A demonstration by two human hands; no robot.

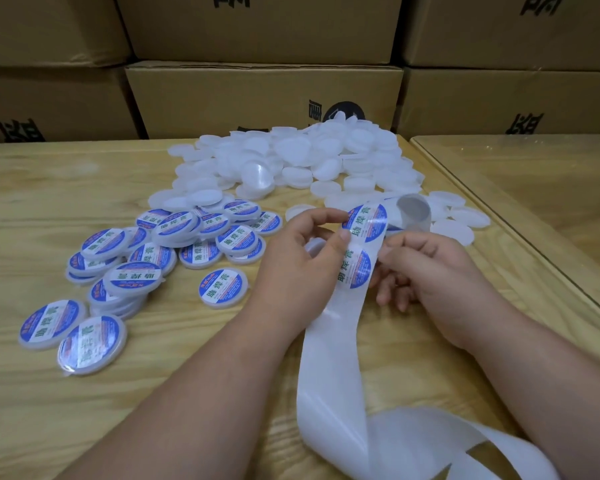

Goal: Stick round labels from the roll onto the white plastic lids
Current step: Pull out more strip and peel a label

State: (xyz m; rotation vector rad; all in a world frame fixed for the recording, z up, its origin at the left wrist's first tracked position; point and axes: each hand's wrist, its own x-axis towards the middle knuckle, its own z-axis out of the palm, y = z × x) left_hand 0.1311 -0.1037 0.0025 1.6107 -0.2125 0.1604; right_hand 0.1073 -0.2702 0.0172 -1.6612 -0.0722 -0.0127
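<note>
- At the bench's (49, 188) near edge, the bare backing strip (333, 368) trails off in loops from between your forearms.
- Your left hand (298, 258) pinches the strip's left edge with thumb and forefinger, level with the upper label (365, 224); a plain lid (316, 247) shows just behind its fingers.
- Your right hand (430, 268) grips the strip's right edge beside the lower label (354, 269), fingers curled under it.
- Both labels sit on the strip, held above the bench midway across.
- The roll (413, 213) lies just beyond your hands, the strip running back to it.
- Labelled lids (142, 251) are heaped toward the left edge, one (223, 287) lying apart near your left hand.
- Unlabelled lids (291, 161) pile toward the far edge.
- Cartons (264, 98) stack up behind the far edge.
</note>
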